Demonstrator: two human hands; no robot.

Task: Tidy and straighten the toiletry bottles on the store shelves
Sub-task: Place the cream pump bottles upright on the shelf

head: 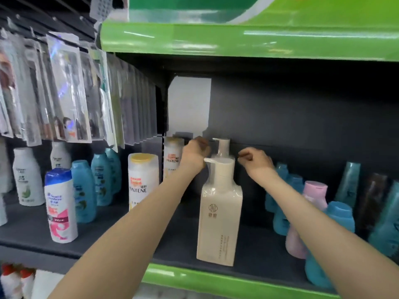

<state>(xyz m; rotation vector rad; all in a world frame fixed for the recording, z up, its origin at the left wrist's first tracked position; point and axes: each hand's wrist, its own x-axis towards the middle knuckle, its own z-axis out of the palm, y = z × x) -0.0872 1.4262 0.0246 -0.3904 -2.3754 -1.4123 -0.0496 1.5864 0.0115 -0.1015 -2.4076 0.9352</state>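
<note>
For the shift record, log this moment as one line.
stage: straightening | left hand: by rear pump bottle | right hand: curled, holding nothing | front pump bottle: upright

At my ten o'clock I read PANTENE on a yellow-capped white bottle, and PANTENE again on the white bottle behind it. Other labels blur.

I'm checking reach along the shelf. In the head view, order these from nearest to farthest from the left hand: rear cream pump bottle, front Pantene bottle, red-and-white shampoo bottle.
1. Rear cream pump bottle, just right of the left hand.
2. Front Pantene bottle, to its left, nearer the shelf edge.
3. Red-and-white shampoo bottle, far left, at the front.
</note>
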